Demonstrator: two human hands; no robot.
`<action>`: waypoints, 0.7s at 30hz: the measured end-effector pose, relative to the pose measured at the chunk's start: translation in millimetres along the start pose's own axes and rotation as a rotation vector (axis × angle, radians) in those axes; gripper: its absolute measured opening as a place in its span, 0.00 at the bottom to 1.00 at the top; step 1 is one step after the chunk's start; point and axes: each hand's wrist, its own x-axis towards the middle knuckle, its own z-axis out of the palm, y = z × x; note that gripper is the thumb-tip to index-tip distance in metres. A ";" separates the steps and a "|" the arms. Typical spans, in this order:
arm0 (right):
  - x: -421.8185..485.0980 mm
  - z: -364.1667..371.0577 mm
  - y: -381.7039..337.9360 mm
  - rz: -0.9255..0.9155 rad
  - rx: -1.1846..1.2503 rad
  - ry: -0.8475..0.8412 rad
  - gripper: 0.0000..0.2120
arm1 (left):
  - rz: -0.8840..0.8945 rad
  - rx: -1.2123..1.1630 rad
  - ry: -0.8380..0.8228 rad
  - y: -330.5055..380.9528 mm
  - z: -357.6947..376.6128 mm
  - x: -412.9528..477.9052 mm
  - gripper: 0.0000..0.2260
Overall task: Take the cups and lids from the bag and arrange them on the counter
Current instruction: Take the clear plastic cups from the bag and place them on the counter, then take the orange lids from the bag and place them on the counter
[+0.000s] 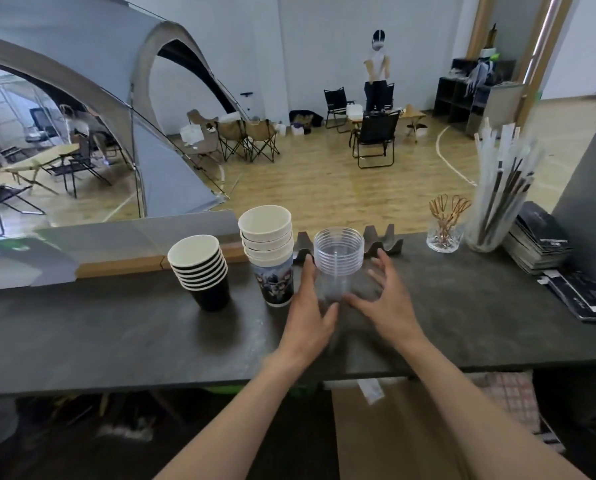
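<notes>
Fingers (309,271) of the left hand (310,306) lie flat along the left side of the clear cup stack (338,261), touching it; those of the right hand (390,299) are spread wide just beside its right side, contact unclear. That stack, about six nested cups, stands upright on the dark counter (116,323); left of it stand a printed cup stack (272,258), about five, and a black cup stack (203,271), about seven.
</notes>
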 end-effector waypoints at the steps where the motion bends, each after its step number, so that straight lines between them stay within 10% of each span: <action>1: -11.7 -1.7 -5.4 0.003 -0.011 0.100 0.43 | 0.013 0.018 0.009 -2.5 -4.2 -7.9 0.41; 6: -78.9 34.3 -39.8 -0.100 0.051 0.374 0.04 | 0.105 0.091 0.138 -5.2 -51.7 -47.1 0.22; 21: -250.8 376.2 -139.3 -0.294 0.001 -0.402 0.05 | -0.244 0.294 0.503 -163.5 -375.3 -296.6 0.16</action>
